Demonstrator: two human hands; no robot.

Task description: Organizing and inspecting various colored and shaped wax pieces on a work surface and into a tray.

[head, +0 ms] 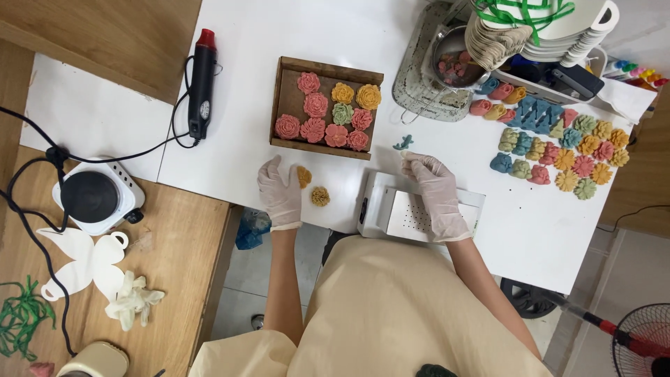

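From the head camera, the gloved left hand (280, 191) lies palm-down on the white table (279, 31), fingers loosely spread, holding nothing, an orange flower piece (304, 176) touching its thumb side and a tan flower piece (320, 196) just beside it. The gloved right hand (436, 190) pinches something small and pale at its fingertips (407, 157) (too small to name) above a white box-shaped device (412, 209). A small teal piece (403, 143) lies near. Beyond stands a wooden tray (287, 94) of flowers; left, a hot plate (94, 197) on a wooden bench (174, 244).
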